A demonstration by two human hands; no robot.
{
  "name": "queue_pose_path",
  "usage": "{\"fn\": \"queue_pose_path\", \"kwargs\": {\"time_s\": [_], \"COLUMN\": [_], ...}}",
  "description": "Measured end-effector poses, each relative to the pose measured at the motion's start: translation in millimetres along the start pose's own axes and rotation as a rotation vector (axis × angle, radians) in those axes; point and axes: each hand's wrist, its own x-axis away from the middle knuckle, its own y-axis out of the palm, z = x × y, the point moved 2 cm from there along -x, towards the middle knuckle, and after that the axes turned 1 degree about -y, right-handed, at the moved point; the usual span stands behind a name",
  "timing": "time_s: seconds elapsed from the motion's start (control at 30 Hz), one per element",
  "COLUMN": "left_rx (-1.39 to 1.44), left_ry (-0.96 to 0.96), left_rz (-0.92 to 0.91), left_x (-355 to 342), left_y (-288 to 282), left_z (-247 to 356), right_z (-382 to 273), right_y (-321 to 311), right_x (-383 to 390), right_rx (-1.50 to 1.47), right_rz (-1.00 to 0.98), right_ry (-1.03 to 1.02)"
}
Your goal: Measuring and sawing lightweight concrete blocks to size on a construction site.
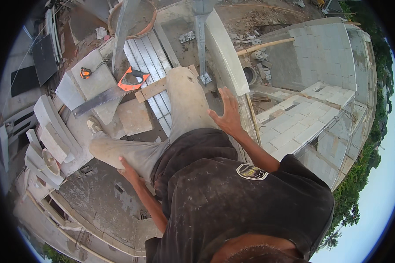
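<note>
My right hand is raised beside my right thigh, its fingers spread and nothing in it. By the underside of my bent left leg is my left hand, thumb apart from the fingers and holding nothing that I can see; some fingertips are hidden. Ahead of me lies a handsaw with an orange and black handle, its toothed blade pointing left across concrete block pieces. An orange and black tape measure rests on a pale block farther left. Near the saw handle, a short wooden board crosses a ribbed metal plank.
A round mortar tub stands at the far end of the plank. Upright metal posts rise ahead. To the right runs a pale block wall, with lower floors beyond it. Cut block pieces are stacked at left.
</note>
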Motion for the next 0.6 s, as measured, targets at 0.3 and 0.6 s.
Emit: {"fn": "queue_pose_path", "kwargs": {"time_s": [0.3,0.6], "left_rx": [-0.381,-0.640], "left_ry": [0.486,0.687], "left_rz": [0.110,0.068], "left_x": [-81.2,-46.6], "left_y": [-4.3,-2.2], "left_z": [59.4,49.8], "right_z": [24.9,30.9], "right_y": [110.2,36.7], "right_x": [-18.8,-17.9], "right_rx": [-0.282,-0.779], "right_rz": [-0.217,-0.222], "right_ry": [-0.152,0.103]}}
